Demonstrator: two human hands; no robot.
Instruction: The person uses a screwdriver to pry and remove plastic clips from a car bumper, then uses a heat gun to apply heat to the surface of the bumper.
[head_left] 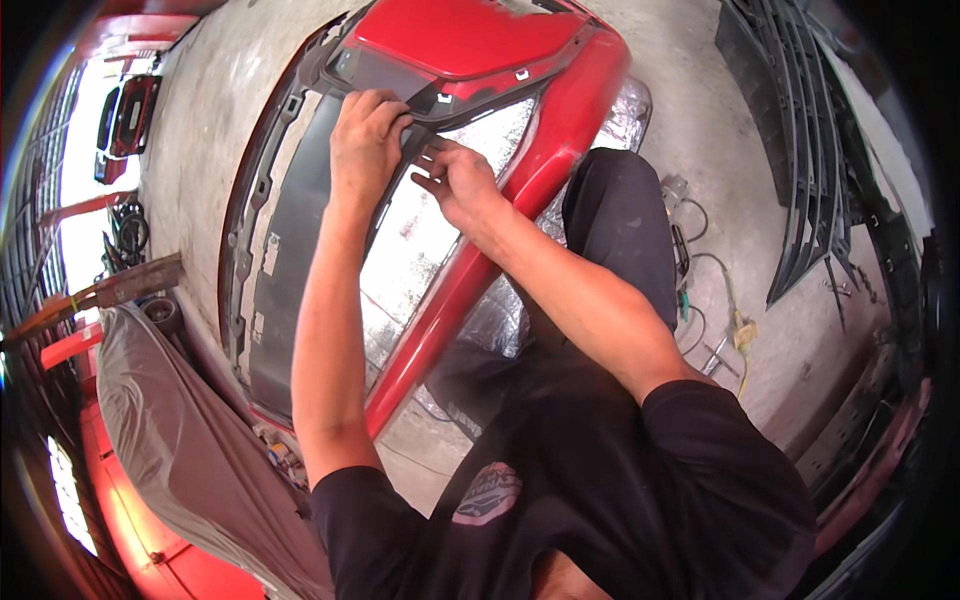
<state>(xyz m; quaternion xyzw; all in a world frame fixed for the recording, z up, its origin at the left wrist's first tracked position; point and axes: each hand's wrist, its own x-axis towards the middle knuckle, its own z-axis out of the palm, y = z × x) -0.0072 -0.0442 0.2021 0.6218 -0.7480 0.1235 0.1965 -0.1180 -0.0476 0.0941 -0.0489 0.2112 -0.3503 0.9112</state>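
A large red car bumper (466, 283) with black plastic inner trim (304, 270) lies in front of me. My left hand (366, 140) is at the far part of the black trim, thumb and fingers closed on its edge beside an opening. Just to its right, my right hand (462, 182) reaches over the same opening. Its fingers are loosely bent and apart, the upper fingertips close against the trim edge. Whether they touch it is hard to tell. White clips (521, 75) show along the red panel (465, 38) beyond the hands.
Silver reflective sheeting (497, 318) lies under the bumper, by my bent knee (622, 215). Dark slatted grille parts (790, 150) stand at the right, near a cable with a yellowish connector (744, 334). A grey cover (190, 430) drapes something at the left.
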